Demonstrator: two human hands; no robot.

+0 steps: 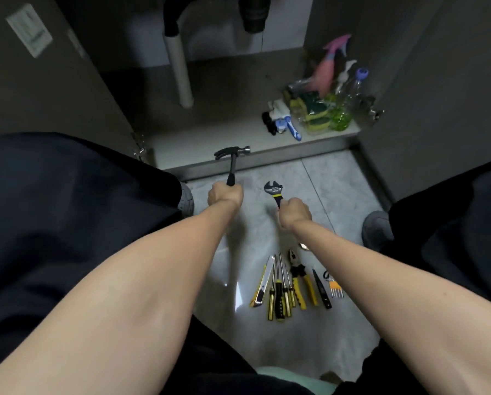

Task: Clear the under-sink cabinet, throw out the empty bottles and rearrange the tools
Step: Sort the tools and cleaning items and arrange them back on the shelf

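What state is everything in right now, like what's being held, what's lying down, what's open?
Left hand: grips the hammer handle.
Hammer: held, head up.
Right hand: grips the wrench handle.
Wrench: held, jaws up.
Screwdrivers: lying side by side on the floor.
Pliers: lying on the floor.
Spray bottles: upright in the cabinet.
Cabinet: open.

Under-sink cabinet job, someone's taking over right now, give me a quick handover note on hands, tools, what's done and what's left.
Left hand grips the hammer by its handle; right hand grips the adjustable wrench.
Laid in a row on the floor: utility knife, screwdrivers, pliers.
Done: most of the cabinet floor is bare.
Left: spray bottles, sponges and brush remain in the right corner; place the two held tools.
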